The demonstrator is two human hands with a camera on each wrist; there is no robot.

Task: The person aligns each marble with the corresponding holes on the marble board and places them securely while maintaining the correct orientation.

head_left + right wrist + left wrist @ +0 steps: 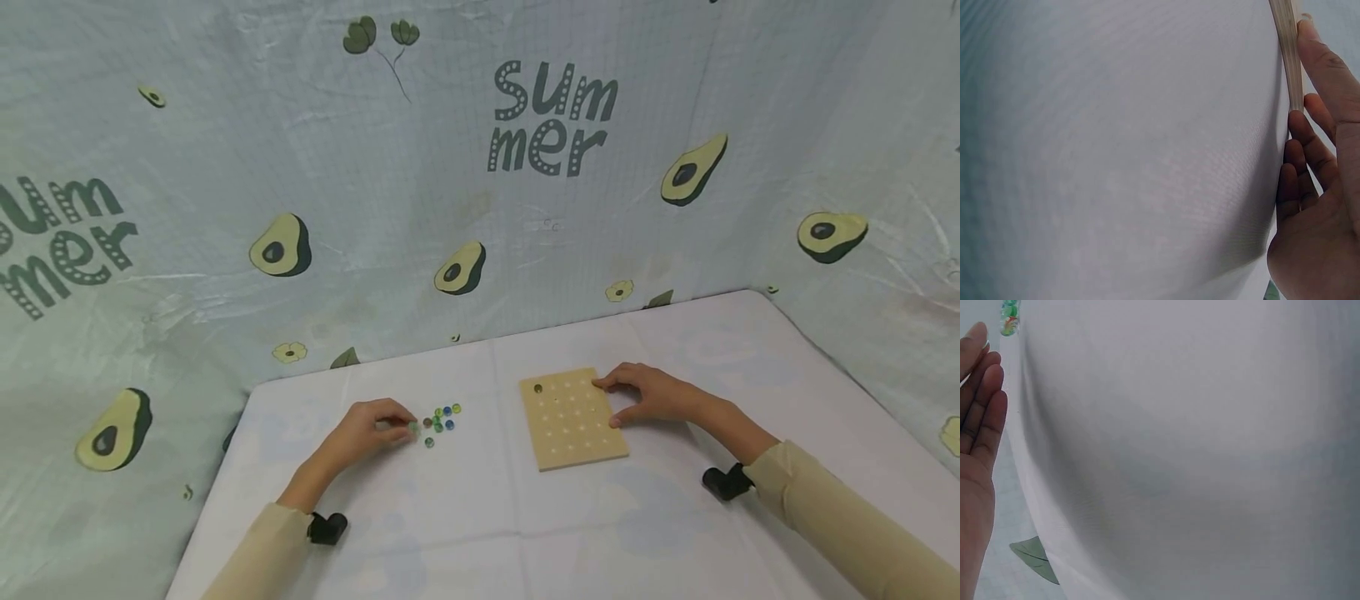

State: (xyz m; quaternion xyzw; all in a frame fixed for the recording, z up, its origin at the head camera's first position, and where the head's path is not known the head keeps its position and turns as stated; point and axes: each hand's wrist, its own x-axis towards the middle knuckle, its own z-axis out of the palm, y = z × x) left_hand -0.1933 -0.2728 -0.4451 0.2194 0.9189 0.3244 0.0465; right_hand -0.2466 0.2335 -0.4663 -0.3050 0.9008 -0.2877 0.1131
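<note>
My left hand (371, 429) pinches a pale green glass marble (413, 426) between thumb and fingertips, at the left end of a loose group of marbles (438, 427). These are green, blue, yellow and brown. In the left wrist view, part of that group (1009, 319) shows just beyond my fingertips. To the right lies a flat square wooden board (547, 446) with rows of small round hollows. One dark marble (537, 388) sits in its far left corner. My right hand (652, 393) rests against the board's right edge, thumb and forefinger spread apart along it.
A white cloth (450, 517) covers the table. Behind it hangs a pale curtain (360, 217) printed with avocados and lettering. A black wrist camera (327, 528) is worn on the left wrist, and another camera (726, 482) on the right.
</note>
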